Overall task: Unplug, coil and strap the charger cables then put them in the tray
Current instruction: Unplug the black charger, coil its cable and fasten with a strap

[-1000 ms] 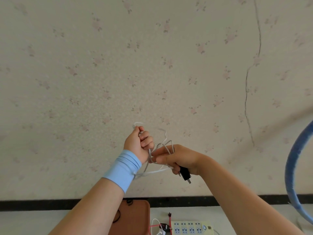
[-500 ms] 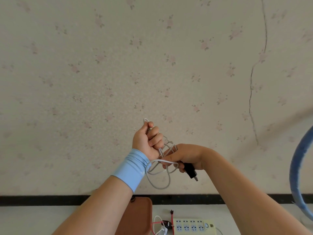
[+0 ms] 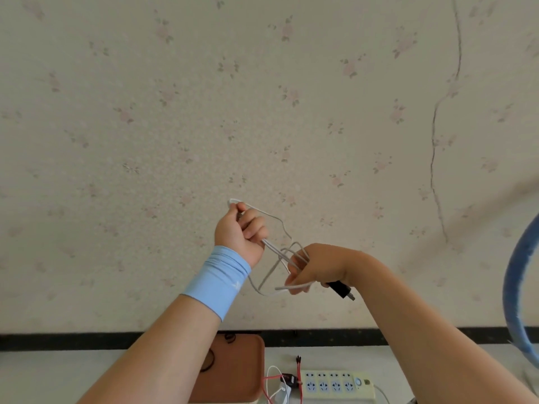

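Observation:
I hold a thin white charger cable (image 3: 272,271) up in front of the wall. My left hand (image 3: 241,232), with a light blue wristband, grips one end of the loops in a fist. My right hand (image 3: 315,266) grips the other side of the loose coil, and the cable's black plug (image 3: 340,290) sticks out below its palm. A brown tray (image 3: 233,371) lies on the white table at the bottom, partly hidden by my left forearm, with a dark cable coil in it.
A cream power strip (image 3: 335,384) lies right of the tray, with red and white cables (image 3: 275,386) beside it and a black plug at its left end. A blue hoop (image 3: 517,293) curves along the right edge. Floral wallpaper fills the background.
My hands have drawn apart, the left rising and the right moving right, so the cable loops are stretched out between them. The view has tilted slightly, showing more of the tray and power strip.

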`<state>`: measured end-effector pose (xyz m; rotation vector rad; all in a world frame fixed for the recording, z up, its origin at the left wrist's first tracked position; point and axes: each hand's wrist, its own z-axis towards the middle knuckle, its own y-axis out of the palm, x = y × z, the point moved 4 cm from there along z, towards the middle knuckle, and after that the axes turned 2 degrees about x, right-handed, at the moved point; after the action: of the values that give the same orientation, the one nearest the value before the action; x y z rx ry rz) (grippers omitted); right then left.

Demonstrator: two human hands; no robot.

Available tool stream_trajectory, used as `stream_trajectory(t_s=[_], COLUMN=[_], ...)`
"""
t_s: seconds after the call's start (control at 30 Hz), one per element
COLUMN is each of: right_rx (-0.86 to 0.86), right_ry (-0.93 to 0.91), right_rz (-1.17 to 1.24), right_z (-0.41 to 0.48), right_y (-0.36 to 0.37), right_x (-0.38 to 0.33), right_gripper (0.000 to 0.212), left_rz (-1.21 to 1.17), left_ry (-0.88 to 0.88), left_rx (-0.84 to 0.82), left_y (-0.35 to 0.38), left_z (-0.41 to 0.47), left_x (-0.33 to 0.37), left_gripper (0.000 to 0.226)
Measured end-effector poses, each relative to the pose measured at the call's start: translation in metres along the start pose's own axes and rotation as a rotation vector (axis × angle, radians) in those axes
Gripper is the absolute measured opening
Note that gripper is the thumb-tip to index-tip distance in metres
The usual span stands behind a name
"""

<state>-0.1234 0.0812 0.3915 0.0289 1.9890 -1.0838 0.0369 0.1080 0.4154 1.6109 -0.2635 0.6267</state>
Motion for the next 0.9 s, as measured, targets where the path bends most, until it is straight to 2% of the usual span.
stream_trajectory(t_s=[0.17,0.27,0.43,0.57,0.67,0.73,0.8,0.87,0.9], right_rx=[-0.024,0.011,0.001,-0.105,-0.104,-0.067,-0.009,0.032,0.048], right_ry=[0.015,0.015,-0.105,-0.113,-0.088,-0.043,0.012,0.043,0.056], right_rz=[0.076,0.290,0.462,0.522,0.586,0.631,0.540,0.401,0.344], right_z=[0.000,-0.001,0.000,-0.004,-0.005,-0.002,-0.002,-0.002,-0.001], right_y=[-0.003,-0.005,-0.008,-0.007,-0.009,-0.012,-0.016,-0.016,-0.014], right_x=[0.004,0.000,-0.003,-0.001,0.003,0.006,0.010,0.013,0.013], right_gripper=[0.019,0.018,0.048,0.025,0.007,0.016,0.028,0.033,0.034], left_rz=[0.031,0.088,0.096,0.050,0.143,0.469,1.121,1.720,1.914], left_ry=[0.094,0.115,0.193,0.251,0.235,0.172,0.026,-0.269,-0.446], left_rx=[0.099,0.097,0.122,0.227,0.314,0.387,0.455,0.438,0.414], left_y=[-0.013,-0.015,-0.019,-0.033,-0.040,-0.044,-0.054,-0.070,-0.077], left_z=[0.007,0.010,0.012,0.015,0.015,0.016,0.013,0.006,0.001], left_x=[0.022,0.028,0.042,0.056,0.059,0.062,0.064,0.060,0.055], left_gripper=[0.043,0.040,0.039,0.037,0.034,0.030,0.030,0.037,0.041])
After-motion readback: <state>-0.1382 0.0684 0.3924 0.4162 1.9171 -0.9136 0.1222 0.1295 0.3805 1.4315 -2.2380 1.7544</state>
